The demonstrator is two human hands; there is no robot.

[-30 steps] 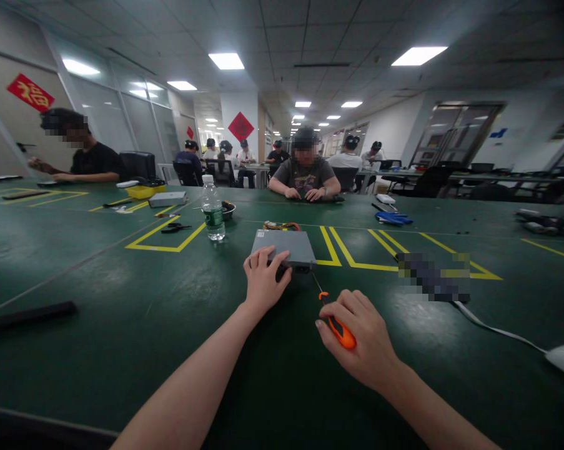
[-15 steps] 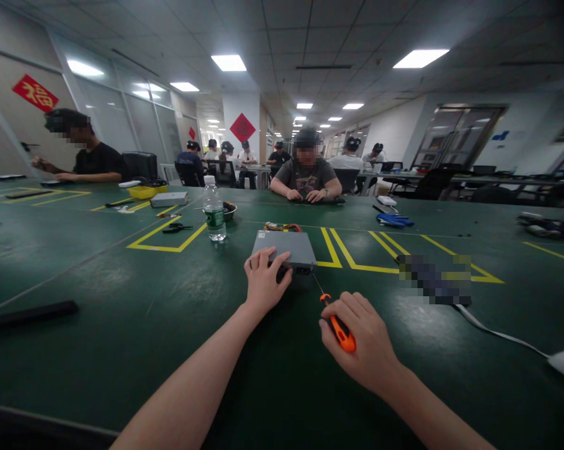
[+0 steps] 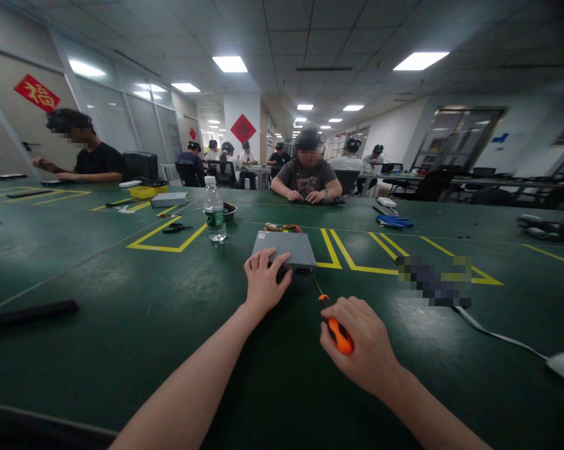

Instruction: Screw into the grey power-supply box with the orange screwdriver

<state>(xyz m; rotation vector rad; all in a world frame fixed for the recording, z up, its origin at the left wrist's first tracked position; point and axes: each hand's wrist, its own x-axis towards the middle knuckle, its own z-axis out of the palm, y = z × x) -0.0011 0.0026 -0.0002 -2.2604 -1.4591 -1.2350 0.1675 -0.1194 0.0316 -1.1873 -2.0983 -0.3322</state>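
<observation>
A flat grey metal box (image 3: 286, 247) lies on the green table (image 3: 122, 312), with coloured wires (image 3: 282, 227) at its far end. My left hand (image 3: 264, 281) grips the box's near left corner, fingers curled over its top. My right hand (image 3: 361, 347) is closed round the orange handle of a screwdriver (image 3: 334, 326). The thin shaft points up and left, and its tip sits at the box's near edge.
A water bottle (image 3: 214, 210) stands left of the box, with a small bowl (image 3: 228, 210) and black pliers (image 3: 176, 228) nearby. Blue gloves (image 3: 394, 220) lie far right. A white cable (image 3: 497, 334) runs right. A person (image 3: 306, 175) sits opposite; another person (image 3: 82, 153) far left.
My right hand and the screwdriver have shifted very slightly; the left hand keeps its hold on the box.
</observation>
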